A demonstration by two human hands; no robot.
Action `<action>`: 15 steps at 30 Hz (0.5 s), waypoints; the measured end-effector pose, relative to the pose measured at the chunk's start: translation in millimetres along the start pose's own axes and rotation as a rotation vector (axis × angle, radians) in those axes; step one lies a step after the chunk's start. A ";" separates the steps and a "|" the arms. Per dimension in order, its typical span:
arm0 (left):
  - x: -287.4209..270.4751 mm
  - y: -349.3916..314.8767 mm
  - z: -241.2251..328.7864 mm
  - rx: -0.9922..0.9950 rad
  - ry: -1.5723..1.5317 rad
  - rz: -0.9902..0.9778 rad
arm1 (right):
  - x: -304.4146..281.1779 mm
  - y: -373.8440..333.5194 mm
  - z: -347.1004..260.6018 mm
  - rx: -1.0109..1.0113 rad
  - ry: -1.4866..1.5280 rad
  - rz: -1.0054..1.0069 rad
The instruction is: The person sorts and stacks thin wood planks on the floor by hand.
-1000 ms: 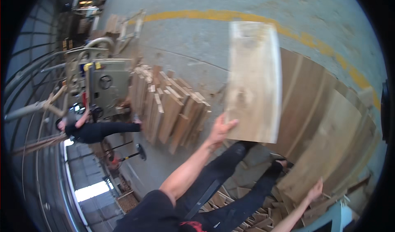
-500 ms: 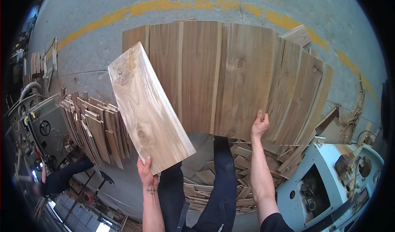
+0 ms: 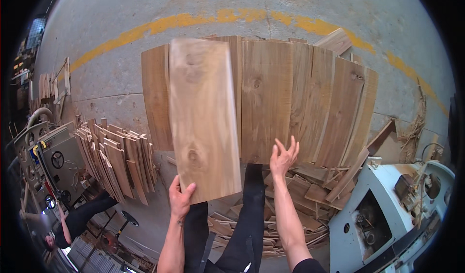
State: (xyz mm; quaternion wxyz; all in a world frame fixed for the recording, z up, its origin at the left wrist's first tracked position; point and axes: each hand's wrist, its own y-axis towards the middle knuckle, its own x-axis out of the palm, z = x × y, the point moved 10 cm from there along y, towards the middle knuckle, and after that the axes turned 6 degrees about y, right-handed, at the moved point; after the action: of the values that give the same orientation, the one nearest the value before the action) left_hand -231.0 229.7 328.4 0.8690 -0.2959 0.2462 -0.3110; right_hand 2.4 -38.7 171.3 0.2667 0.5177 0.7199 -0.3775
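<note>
My left hand (image 3: 181, 195) grips a wooden board (image 3: 206, 128) by its near left corner, thumb on top. The board is pale brown, with a knot near each end, and its far end is blurred. It hangs over a row of boards (image 3: 266, 98) lying side by side, hiding some of them. My right hand (image 3: 284, 157) is raised off to the right with its fingers spread and nothing in it. It is closest to the near edge of the row.
Upright wood strips (image 3: 116, 152) stand at the left, near a grey machine with handwheels (image 3: 57, 159). Loose offcuts (image 3: 300, 195) lie piled around my legs. A light blue machine (image 3: 353, 215) stands at the near right. Another person (image 3: 80, 222) is at the lower left.
The held board has swung from a slant to nearly upright in view and moved right over the row. My right hand has let go of the row's near edge and spread its fingers.
</note>
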 end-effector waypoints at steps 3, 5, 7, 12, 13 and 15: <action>36.3 -6.5 -5.9 -0.019 0.057 -0.125 | 14.6 -21.0 -17.0 0.341 1.021 -0.477; 67.6 -8.3 -16.5 0.041 0.149 -0.203 | -4.1 -36.2 -41.5 0.670 1.420 -0.648; 119.8 -10.6 -33.7 0.028 0.126 -0.325 | -11.4 -17.5 -1.3 0.565 1.139 -0.511; 217.3 1.3 -53.4 0.150 0.243 -0.475 | -102.5 50.6 102.6 0.257 0.431 0.324; 223.0 -1.8 -55.7 0.146 0.237 -0.483 | -119.8 69.1 123.1 0.187 0.288 0.353; 212.6 8.7 -82.7 0.028 0.224 -0.423 | -139.9 96.1 148.1 0.133 0.141 0.399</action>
State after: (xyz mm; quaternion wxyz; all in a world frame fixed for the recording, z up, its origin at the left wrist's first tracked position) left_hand -132.4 59.5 212.6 0.7557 -0.2922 0.2692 -0.5206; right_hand 137.4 -219.0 169.3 0.2505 0.6916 0.5935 -0.3267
